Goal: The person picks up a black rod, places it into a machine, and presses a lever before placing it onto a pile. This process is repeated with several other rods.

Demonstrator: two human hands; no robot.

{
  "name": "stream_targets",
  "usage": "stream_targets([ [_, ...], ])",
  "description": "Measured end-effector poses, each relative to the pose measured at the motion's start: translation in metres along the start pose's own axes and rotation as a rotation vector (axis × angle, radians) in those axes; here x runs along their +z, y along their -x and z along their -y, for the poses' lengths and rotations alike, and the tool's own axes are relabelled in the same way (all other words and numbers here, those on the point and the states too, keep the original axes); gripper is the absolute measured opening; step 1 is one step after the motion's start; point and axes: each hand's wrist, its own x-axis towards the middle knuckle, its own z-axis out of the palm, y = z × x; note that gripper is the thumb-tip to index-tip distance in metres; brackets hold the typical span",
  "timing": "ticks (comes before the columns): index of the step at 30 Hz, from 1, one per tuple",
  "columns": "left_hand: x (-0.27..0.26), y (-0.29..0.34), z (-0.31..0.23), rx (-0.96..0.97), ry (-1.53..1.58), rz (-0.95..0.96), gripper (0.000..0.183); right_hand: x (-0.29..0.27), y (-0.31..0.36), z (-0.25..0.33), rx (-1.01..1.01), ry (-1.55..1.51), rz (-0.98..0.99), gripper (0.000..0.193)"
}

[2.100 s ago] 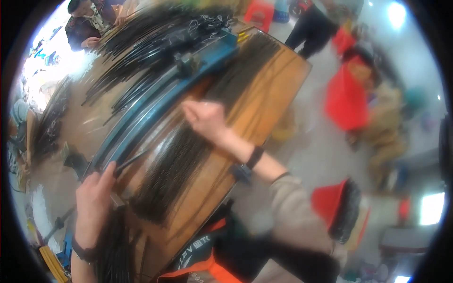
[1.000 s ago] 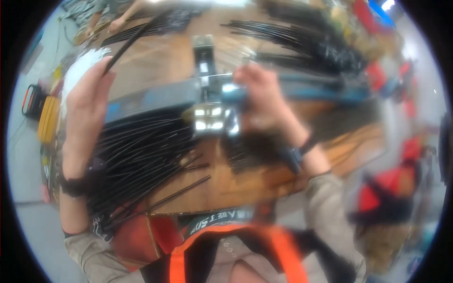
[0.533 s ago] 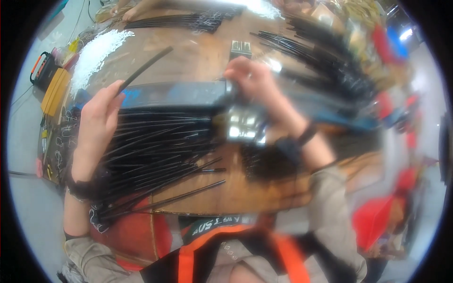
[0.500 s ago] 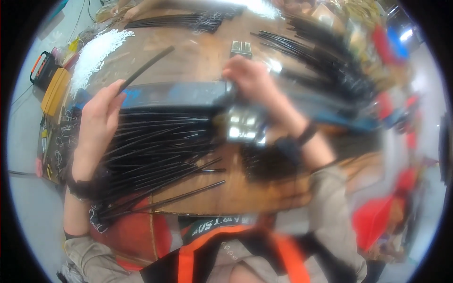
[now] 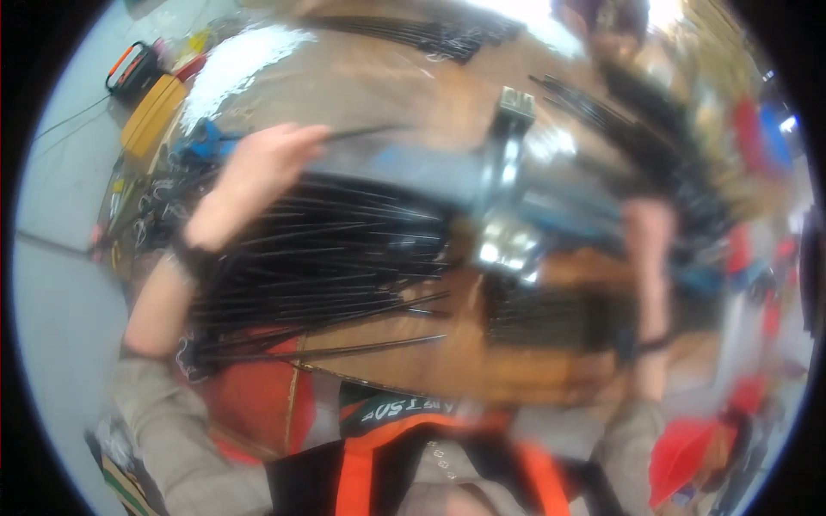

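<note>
My left hand (image 5: 271, 165) is closed around one end of a thin black rod (image 5: 368, 132), which points right above the workbench. Below that hand lies a thick spread of similar black rods (image 5: 344, 249), some with pale loops at their left ends. My right hand (image 5: 651, 225) is at the right, near another pile of black rods (image 5: 688, 185); motion smears its fingers, so I cannot see whether it holds anything. Between my hands stands a shiny metal fixture (image 5: 503, 168) with a bright block (image 5: 508, 245) at its near end.
A heap of small white pieces (image 5: 241, 73) lies at the far left of the bench. More black rods (image 5: 422, 33) rest along the far side. A yellow box (image 5: 153, 113) and a black case (image 5: 133, 73) are at the left. Red fabric (image 5: 684, 456) shows at the lower right.
My right hand has moved away from the metal fixture to the right. My left hand has shifted right with its rod, now nearly level. The whole view has shifted too.
</note>
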Motion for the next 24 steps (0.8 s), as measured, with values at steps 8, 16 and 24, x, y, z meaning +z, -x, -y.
stream_targets([
  [8, 0.097, -0.108, -0.083, 0.3, 0.22, -0.006, 0.011, 0.014, 0.083, -0.101, 0.094, -0.017, -0.163, 0.01],
  [16, 0.116, -0.105, -0.085, 0.11, 0.303, 0.085, 0.028, 0.029, 0.079, -0.088, 0.134, 0.0, -0.21, 0.012],
  [24, 0.12, -0.103, -0.09, 0.065, 0.435, 0.0, 0.026, 0.033, 0.078, -0.082, 0.175, -0.001, -0.233, 0.015],
])
